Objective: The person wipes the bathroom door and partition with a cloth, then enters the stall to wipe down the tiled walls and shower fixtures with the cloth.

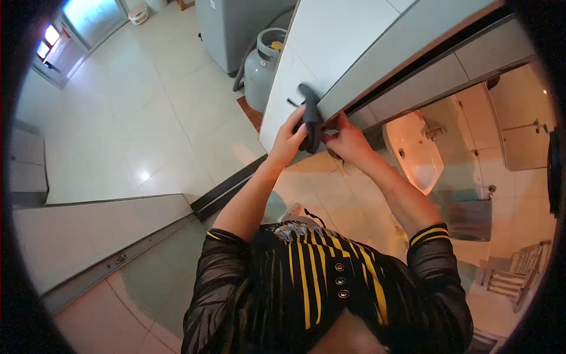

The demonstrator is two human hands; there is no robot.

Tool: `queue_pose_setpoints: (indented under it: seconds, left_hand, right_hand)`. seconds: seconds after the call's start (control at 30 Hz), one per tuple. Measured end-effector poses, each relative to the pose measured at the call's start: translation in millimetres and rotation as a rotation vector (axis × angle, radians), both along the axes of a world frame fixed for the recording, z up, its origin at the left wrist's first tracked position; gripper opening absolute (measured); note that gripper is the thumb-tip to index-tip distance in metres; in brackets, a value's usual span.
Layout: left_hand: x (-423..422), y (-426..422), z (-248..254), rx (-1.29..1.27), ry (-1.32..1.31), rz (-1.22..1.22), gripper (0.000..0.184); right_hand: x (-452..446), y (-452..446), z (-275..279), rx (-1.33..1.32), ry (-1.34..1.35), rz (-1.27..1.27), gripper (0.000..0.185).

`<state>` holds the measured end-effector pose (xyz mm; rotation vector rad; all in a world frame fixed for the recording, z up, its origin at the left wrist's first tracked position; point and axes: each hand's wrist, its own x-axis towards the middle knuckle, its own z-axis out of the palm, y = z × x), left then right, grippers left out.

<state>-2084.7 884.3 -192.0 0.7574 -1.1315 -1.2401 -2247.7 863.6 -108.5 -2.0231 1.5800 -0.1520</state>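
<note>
The left hand (289, 139) wraps a closed grip round a dark object (312, 123), seemingly steadying it near the grey panel's (383, 66) edge; the right hand's (349, 141) grip is unclear.

Dark elongated object (313, 123), partly blurred, between hands (288, 140)

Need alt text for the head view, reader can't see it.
A person's left hand grips a dark, elongated object, with the right hand close beside it, contact unclear. A grey gas cylinder stands at upper center, pale tiled floor spreads at left, and a sink shows at right.
</note>
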Motion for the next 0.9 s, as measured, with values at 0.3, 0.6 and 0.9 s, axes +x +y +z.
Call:
queue_pose_setpoints:
  seconds: [0.3, 0.6, 0.9]
  left_hand:
    - [8, 9, -39, 0.202, 0.214, -0.114, 0.042]
    - [-4, -28, 155, -0.503, 0.058, 0.025, 0.047]
    - [-26, -5, -75, -0.060, -0.036, 0.380, 0.041]
  right_hand:
    - [7, 6, -8, -0.087, 0.003, -0.066, 0.073]
    - [1, -10, -49, -0.136, -0.544, -0.009, 0.068]
    - [20, 16, -7, -0.032, -0.201, -0.159, 0.034]
